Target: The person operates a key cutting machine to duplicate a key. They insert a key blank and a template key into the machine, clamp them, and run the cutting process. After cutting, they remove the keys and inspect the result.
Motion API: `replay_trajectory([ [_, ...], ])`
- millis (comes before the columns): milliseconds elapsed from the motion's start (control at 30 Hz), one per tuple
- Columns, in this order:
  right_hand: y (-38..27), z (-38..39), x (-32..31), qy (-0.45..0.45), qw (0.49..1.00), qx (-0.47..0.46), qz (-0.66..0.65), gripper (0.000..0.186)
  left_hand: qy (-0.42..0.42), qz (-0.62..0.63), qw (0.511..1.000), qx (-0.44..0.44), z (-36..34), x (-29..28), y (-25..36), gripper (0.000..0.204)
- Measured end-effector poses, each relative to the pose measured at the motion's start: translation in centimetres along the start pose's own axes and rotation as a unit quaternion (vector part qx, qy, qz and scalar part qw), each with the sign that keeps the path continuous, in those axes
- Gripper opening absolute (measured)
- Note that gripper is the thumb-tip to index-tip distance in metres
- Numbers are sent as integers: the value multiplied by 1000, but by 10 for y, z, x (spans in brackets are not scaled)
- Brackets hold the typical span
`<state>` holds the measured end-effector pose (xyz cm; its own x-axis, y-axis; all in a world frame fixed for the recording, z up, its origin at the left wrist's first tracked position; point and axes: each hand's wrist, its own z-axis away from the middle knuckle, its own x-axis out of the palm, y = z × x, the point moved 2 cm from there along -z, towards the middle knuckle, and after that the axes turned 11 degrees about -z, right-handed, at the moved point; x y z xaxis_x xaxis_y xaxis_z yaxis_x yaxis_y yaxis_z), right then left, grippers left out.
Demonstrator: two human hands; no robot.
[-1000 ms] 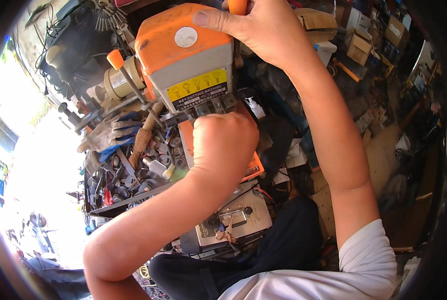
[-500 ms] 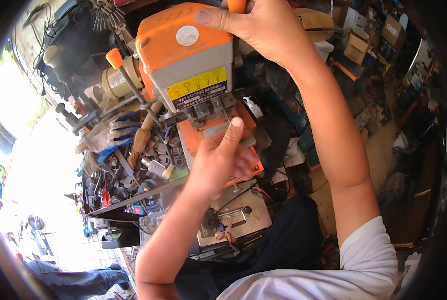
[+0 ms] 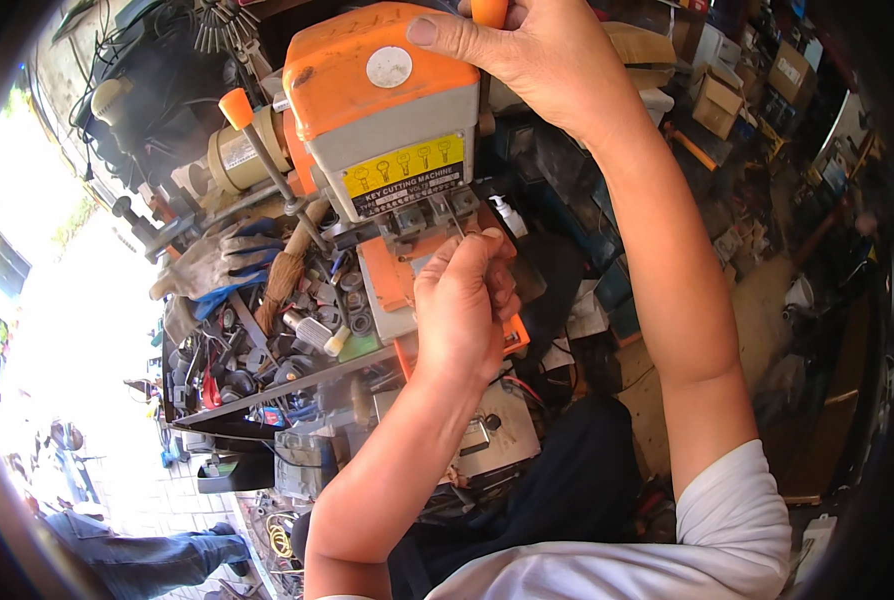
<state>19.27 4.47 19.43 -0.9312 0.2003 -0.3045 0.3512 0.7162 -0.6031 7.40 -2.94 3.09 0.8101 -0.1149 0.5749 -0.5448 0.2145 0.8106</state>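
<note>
A: What's furthest left?

B: Low down on bright paving, another person's legs in blue jeans (image 3: 162,560). Next, a grey-and-blue work glove (image 3: 210,262) lies at the back of a dark tray (image 3: 257,402) full of small loose parts (image 3: 229,366).

A: And beside the glove?

B: A straw-coloured brush (image 3: 284,272) leans there, with a slanting lever topped by an orange knob (image 3: 235,109) above it. Then the orange-and-grey machine (image 3: 382,130) stands at upper centre, a yellow label (image 3: 404,172) on its front.

A: Where's the left hand?

B: The left hand (image 3: 465,290) is in front of the machine, near its metal clamps (image 3: 404,222), fingers curled and thumb pinched in. I can't tell whether anything is between the fingertips.

A: And further right?

B: A small white bottle (image 3: 508,216) stands just beyond. Higher up, the right hand (image 3: 542,60) grips a second knob (image 3: 489,12), also orange, its thumb stretched toward the machine's cover. Cardboard boxes (image 3: 715,103) sit well apart, upper right.
</note>
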Motion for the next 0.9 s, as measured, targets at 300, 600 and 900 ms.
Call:
replay_trajectory([
  [300, 24, 17, 6, 34, 997, -58, -34, 64, -30, 106, 991, -76, 20, 7, 1, 26],
  [600, 41, 137, -16, -96, 932, 256, -238, 23, 132, -674, 557, 467, 19, -13, -1, 29],
  [900, 79, 135, 12, 31, 928, 165, -334, 18, -3, -90, 995, 47, -8, -21, 9, 26],
])
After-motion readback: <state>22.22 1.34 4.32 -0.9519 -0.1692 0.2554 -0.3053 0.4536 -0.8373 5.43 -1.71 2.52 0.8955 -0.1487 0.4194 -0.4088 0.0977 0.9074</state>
